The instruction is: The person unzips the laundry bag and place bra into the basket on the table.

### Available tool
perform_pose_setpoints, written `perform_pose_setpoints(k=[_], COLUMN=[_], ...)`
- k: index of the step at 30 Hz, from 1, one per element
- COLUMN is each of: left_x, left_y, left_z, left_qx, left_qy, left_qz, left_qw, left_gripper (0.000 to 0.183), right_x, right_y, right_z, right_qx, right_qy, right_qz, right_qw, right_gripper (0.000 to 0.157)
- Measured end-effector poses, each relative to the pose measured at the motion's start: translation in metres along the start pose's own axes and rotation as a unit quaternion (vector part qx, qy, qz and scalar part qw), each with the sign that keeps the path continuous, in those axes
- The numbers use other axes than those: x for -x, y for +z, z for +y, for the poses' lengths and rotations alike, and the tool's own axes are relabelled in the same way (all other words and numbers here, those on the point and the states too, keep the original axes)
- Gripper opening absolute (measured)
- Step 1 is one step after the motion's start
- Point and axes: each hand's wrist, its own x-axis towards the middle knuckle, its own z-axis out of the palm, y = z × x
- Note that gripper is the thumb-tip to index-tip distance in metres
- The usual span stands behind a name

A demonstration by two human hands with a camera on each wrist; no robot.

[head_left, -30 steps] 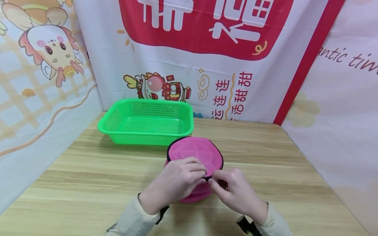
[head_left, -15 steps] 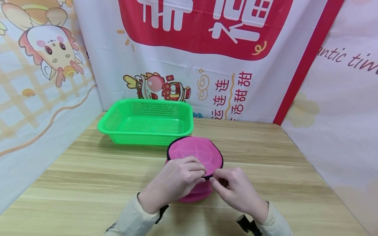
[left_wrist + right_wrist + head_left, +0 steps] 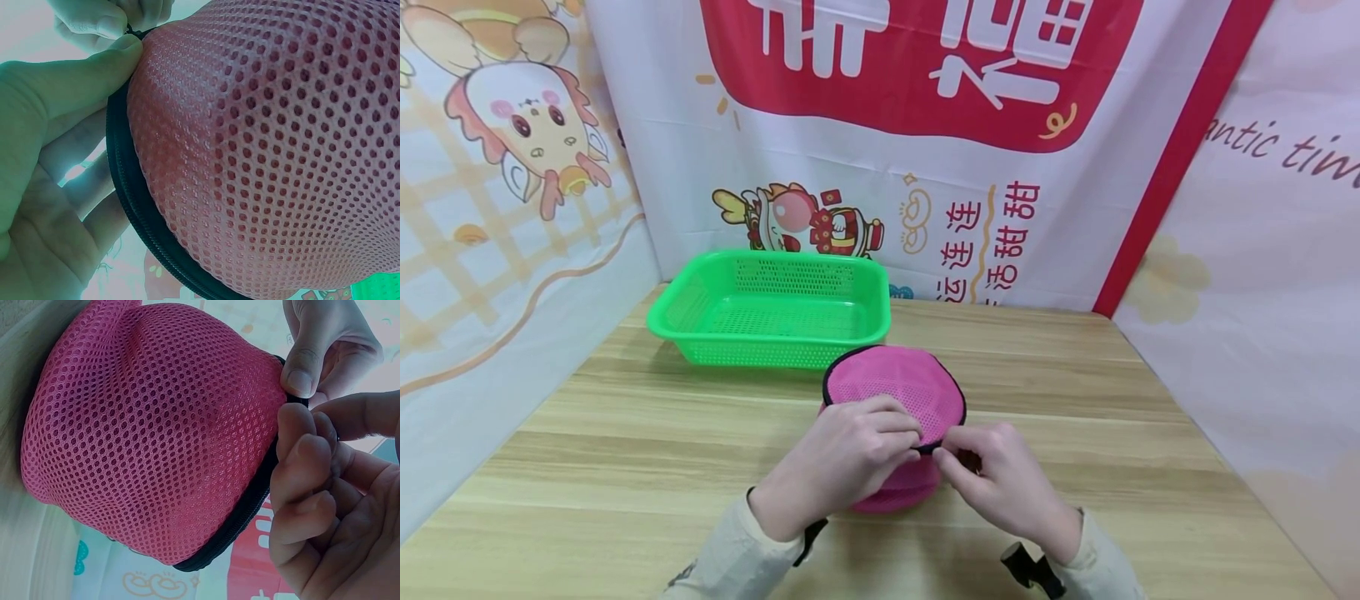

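A round pink mesh laundry bag stands on the table, its top edged by a black zipper. My left hand pinches the near rim between thumb and fingers, as the left wrist view shows. Just to its right, my right hand pinches the zipper at the rim with thumb and curled forefinger. In the right wrist view the fingertips cover the zipper there, so the pull is mostly hidden. Both hands are close together at the near edge. What the bag holds cannot be told.
Behind the bag and to the left, a green plastic basket with perforated sides sits on the wooden table. Printed cloth hangings enclose the table at the back and both sides.
The right hand has shifted very slightly to the right along the rim, showing a little more black zipper between the hands. The left hand and bag have stayed almost still.
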Motion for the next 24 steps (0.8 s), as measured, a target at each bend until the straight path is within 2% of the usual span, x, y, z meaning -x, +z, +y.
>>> perform_pose_setpoints(k=[7,24], left_x=[-0.0002,0.0013], left_y=[0.0006,-0.0001], left_z=[-0.0004,-0.0002], left_qx=[-0.002,-0.004], left_qy=[0.003,0.002], left_qz=[0.004,0.012], left_qw=[1.0000,0.9999], left_gripper=[0.014,0.010], right_x=[0.0001,0.0001], right_y=[-0.0005,-0.0045], right_z=[0.0017,0.0011], right_qx=[-0.003,-0.011], right_qy=[-0.005,0.016], right_qz=[0.001,-0.005], right_qw=[1.000,1.000], right_gripper=[0.033,0.035])
